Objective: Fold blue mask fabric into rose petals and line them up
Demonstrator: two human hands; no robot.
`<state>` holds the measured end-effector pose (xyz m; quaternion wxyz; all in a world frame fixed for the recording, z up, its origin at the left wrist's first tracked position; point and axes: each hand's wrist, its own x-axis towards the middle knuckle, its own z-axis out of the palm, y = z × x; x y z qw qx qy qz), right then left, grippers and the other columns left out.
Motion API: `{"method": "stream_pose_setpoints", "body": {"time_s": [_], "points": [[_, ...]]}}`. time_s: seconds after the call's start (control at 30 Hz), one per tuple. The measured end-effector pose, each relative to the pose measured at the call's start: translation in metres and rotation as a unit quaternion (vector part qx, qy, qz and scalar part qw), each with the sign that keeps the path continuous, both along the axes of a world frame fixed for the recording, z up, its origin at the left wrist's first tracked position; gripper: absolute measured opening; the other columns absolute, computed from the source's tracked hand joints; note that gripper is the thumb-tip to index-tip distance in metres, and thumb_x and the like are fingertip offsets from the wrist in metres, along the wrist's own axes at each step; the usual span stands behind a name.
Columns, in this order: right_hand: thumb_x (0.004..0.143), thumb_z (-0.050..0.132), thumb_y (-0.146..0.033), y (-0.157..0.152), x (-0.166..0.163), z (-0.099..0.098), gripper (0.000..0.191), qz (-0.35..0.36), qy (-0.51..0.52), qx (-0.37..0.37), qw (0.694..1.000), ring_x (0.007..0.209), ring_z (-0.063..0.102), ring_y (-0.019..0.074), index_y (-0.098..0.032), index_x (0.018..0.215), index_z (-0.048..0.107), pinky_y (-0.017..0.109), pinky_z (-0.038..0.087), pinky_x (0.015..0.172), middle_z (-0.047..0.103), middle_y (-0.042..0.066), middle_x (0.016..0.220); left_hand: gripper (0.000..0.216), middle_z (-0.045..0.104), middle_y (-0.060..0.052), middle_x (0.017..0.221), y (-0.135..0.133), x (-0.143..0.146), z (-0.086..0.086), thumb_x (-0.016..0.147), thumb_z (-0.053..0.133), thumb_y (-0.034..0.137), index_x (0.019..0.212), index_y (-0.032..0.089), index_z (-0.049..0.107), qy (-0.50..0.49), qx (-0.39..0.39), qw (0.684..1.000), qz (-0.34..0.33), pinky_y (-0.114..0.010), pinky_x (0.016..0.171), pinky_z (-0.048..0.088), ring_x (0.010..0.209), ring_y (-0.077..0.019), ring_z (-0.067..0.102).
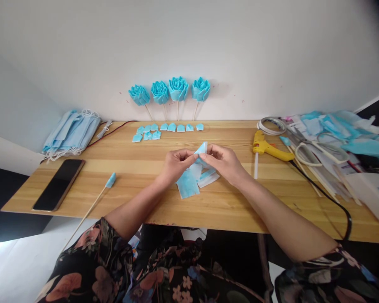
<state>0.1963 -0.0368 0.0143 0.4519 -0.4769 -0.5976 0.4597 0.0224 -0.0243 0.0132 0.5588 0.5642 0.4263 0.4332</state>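
The left hand [178, 165] and the right hand [225, 165] meet above the wooden table [236, 212], thumbs and fingertips pinching a small folded piece of blue mask fabric [202, 148] between them, its pointed corner standing up out of the grip. Right below the grip, and toward the body, lie loose cut rectangles of the same fabric [188, 186], blue and white, partly overlapping. Beyond the grip and a little to its left, small folded fabric petals [172, 127] sit in a loose line with a few more in front, and farther beyond, four blue fabric roses [178, 89] on thin wooden sticks stand before the white wall [189, 42]. Left of the grip is a blue fabric bud [110, 180] on a stick that reaches past the near edge; farther left lie a dark smartphone [58, 185] and, beyond it, a stack of blue face masks [70, 135]. Right of the grip rests a yellow hot glue gun [273, 152] with a glue stick [256, 165] beside it; past it are a roll of white tape [261, 125], white-handled scissors [316, 144] and a heap of fabric scraps [334, 124].
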Motion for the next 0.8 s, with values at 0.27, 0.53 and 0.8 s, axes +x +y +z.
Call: {"method": "stream_pose_setpoints", "body": {"time_s": [0.27, 0.53, 0.8], "points": [[0.080, 0.066, -0.040, 0.0004, 0.0008, -0.0017, 0.025, -0.027, -0.022, 0.020, 0.999, 0.060, 0.043, 0.0108, -0.019, 0.069, 0.056, 0.027, 0.034, 0.056, 0.048, -0.003, 0.063, 0.029, 0.050, 0.003, 0.055, 0.0009, -0.0003, 0.0008, 0.071, 0.078, 0.042, 0.069, 0.014, 0.071, 0.022, 0.003, 1.000, 0.002, -0.021, 0.048, 0.028, 0.051, -0.0056, 0.037], [0.076, 0.070, -0.041, 0.0000, 0.0006, -0.0012, 0.027, -0.034, 0.037, -0.012, 0.999, 0.058, 0.042, 0.0103, -0.019, 0.069, 0.057, 0.027, 0.033, 0.055, 0.049, -0.003, 0.063, 0.029, 0.046, 0.005, 0.050, 0.0024, -0.0027, 0.0018, 0.071, 0.080, 0.041, 0.065, 0.015, 0.068, -0.013, -0.014, 1.000, 0.001, -0.022, 0.050, 0.029, 0.050, -0.0053, 0.036], [0.072, 0.074, -0.039, 0.0010, -0.0014, -0.0022, 0.024, -0.037, 0.091, -0.042, 0.994, 0.061, 0.045, 0.0108, -0.019, 0.071, 0.060, 0.027, 0.034, 0.058, 0.053, -0.003, 0.065, 0.040, 0.048, 0.003, 0.051, 0.0049, -0.0044, -0.0008, 0.079, 0.070, 0.049, 0.062, 0.016, 0.057, -0.049, -0.015, 0.998, -0.048, -0.022, 0.052, 0.034, 0.050, -0.0061, 0.039]]}}
